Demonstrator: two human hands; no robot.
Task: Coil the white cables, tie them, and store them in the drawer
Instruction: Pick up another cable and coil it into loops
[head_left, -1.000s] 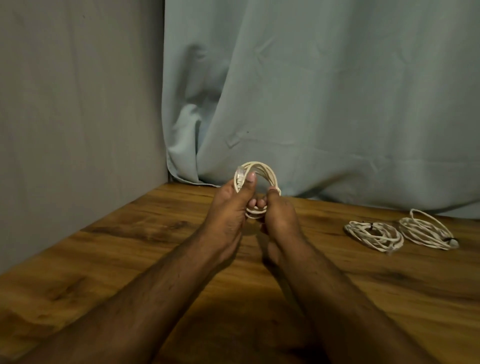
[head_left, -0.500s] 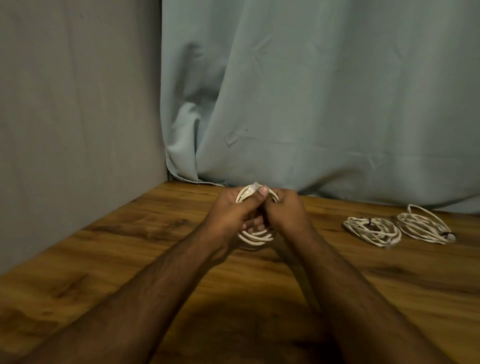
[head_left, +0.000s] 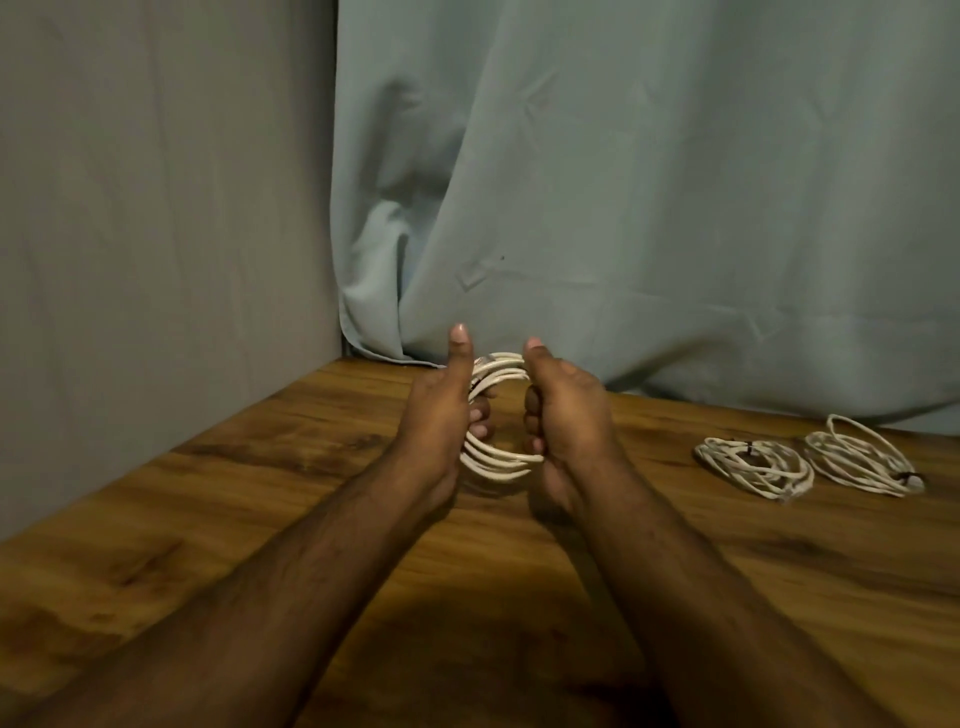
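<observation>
Hands have drawn apart since 0.5 s ago: left hand (head_left: 439, 410) and right hand (head_left: 563, 410) each grip 1 side of the cable coil (head_left: 498, 457), held above the table (head_left: 260, 493). Thumbs lifted. Coil formed; tying judged next.

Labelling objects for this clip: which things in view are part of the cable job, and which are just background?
Job:
- held coil, gripped on either side by left hand and right hand
- near coil, on the table, dark tie on it
- far coil, on the table, dark tie at its right end

Background:
- table
- curtain
- wall

No drawer in view.
</observation>
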